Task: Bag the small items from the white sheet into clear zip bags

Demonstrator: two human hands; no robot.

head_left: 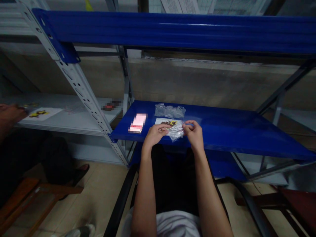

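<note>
While another person's hand (pixel 10 113) rests at the far left edge by a white sheet (pixel 40 114) on a grey shelf (pixel 74 120), a pink pack (pixel 138 123) is seen further right on the blue shelf (pixel 234 131); at centre frame a clear bag (pixel 175 131) is pinched at its left end by the left hand (pixel 155 134) and at its top right edge by the right hand (pixel 194 132), above a card (pixel 166 122); more bags (pixel 170 111) lie just behind.
</note>
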